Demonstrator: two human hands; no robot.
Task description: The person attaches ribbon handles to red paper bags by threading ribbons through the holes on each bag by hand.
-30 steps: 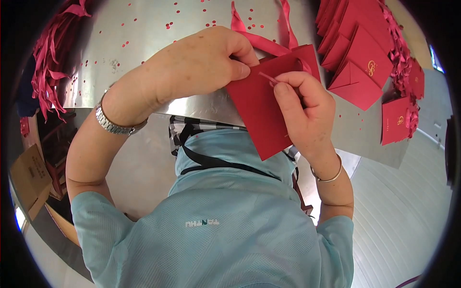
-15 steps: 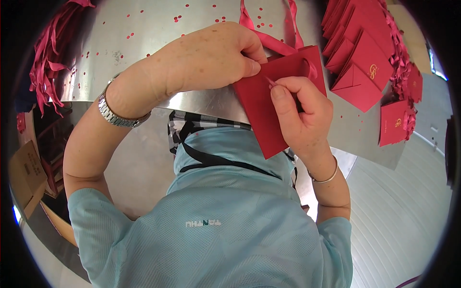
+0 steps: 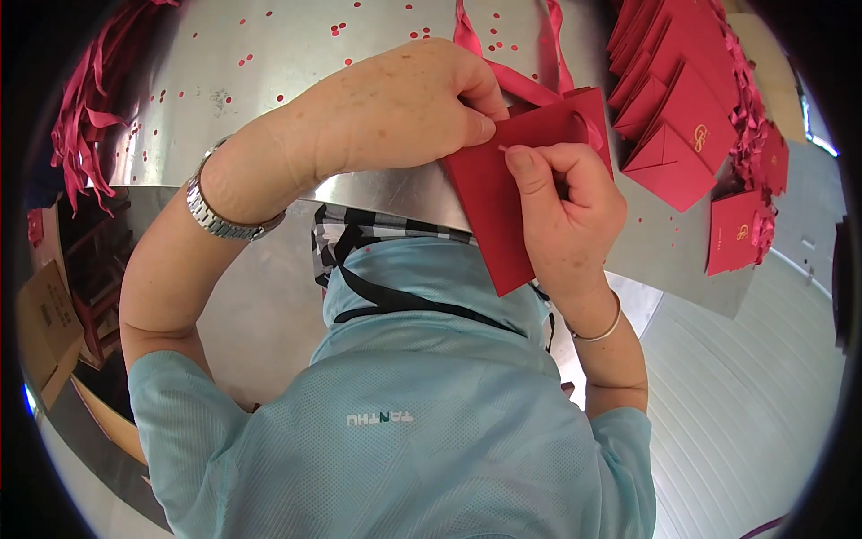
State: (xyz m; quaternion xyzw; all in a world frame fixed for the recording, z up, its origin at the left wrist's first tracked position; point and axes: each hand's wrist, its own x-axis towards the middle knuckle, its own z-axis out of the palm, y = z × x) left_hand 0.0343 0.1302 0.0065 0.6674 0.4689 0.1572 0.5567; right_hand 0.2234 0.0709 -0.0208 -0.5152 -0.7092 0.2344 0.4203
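A red paper gift bag lies at the table's front edge, its lower part reaching out over my lap. My left hand is closed on the bag's top edge, the thumb on the front face and the other fingers bent behind it. In front of the bag, my right hand pinches a short end of pink ribbon between thumb and forefinger. More of that ribbon runs along the bag's top and loops at its right side. What my left fingertips do behind the bag is hidden.
Stacked folded red bags fill the right of the metal table. Smaller red bags with ribbon lie beside them. Loose pink ribbons hang over the left edge. Tiny red paper discs are scattered around. A cardboard box stands lower left.
My right thumb and forefinger have moved slightly up and left along the ribbon end, so less of it shows. My left hand stays at the bag's top edge.
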